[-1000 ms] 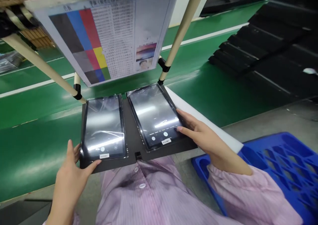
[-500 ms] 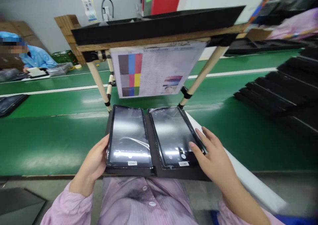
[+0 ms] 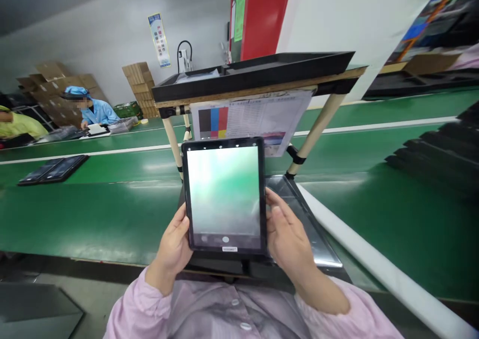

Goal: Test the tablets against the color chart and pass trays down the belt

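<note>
I hold a black tablet (image 3: 224, 196) upright in front of me, its lit screen showing a blurred green and white image. My left hand (image 3: 175, 244) grips its lower left edge with the thumb on the bezel. My right hand (image 3: 286, 236) is closed round its right edge. Behind it a second tablet (image 3: 307, 219) in clear film lies flat in a black tray (image 3: 224, 265) at the near edge of the green conveyor belt (image 3: 93, 214). A colour test chart (image 3: 254, 119) hangs beyond the raised tablet from a wooden stand.
The stand's beige legs (image 3: 318, 129) straddle the belt and carry a long black tray (image 3: 254, 72) on top. Another tray with tablets (image 3: 54, 168) lies far left. Black trays (image 3: 437, 159) are stacked at right. Two people work at the far left beside cardboard boxes (image 3: 140, 87).
The left tablet has been lifted out of the tray and stood upright, its screen now bright. My right hand left the right tablet and took hold of the raised one. The view tilted upward.
</note>
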Demonstrator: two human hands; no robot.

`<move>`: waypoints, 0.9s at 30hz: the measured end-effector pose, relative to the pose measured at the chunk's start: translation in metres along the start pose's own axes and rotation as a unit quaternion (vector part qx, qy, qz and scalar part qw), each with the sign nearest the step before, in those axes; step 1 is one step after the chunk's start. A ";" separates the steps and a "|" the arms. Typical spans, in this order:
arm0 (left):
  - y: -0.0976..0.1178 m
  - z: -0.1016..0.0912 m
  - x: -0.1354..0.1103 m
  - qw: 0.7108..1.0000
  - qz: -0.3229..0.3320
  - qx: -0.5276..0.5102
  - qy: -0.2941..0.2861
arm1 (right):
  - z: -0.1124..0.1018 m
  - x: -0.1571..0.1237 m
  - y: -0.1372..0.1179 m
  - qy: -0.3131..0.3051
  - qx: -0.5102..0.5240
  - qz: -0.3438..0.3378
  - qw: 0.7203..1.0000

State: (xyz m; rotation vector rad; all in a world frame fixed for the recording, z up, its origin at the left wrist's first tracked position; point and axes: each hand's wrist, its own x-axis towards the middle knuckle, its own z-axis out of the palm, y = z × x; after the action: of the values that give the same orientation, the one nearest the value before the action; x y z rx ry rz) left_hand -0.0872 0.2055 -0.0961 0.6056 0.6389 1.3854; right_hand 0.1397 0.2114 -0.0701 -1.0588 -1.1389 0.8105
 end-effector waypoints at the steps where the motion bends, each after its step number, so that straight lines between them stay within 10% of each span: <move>1: -0.005 0.001 0.004 0.999 0.034 0.008 0.006 | 0.003 0.003 0.000 0.008 0.064 0.032 0.997; 7: -0.025 0.005 0.015 0.914 0.302 0.270 -0.026 | 0.013 0.021 -0.001 0.008 0.203 0.108 0.973; 15: -0.029 0.014 0.012 0.717 0.334 0.609 0.060 | 0.013 0.027 0.009 0.019 0.218 0.104 0.970; 21: -0.038 0.014 0.018 0.681 0.360 0.632 0.081 | 0.012 0.029 0.013 0.002 0.217 0.092 0.972; 27: -0.039 0.011 0.017 0.721 0.344 0.595 0.086 | 0.012 0.029 0.018 -0.003 0.207 0.079 0.975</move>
State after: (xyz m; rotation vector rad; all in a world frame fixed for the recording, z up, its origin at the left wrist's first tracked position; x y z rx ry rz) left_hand -0.0511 0.2186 -0.1168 1.9126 1.5986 1.5823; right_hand 0.1353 0.2468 -0.0773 -0.8015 -0.8464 1.1206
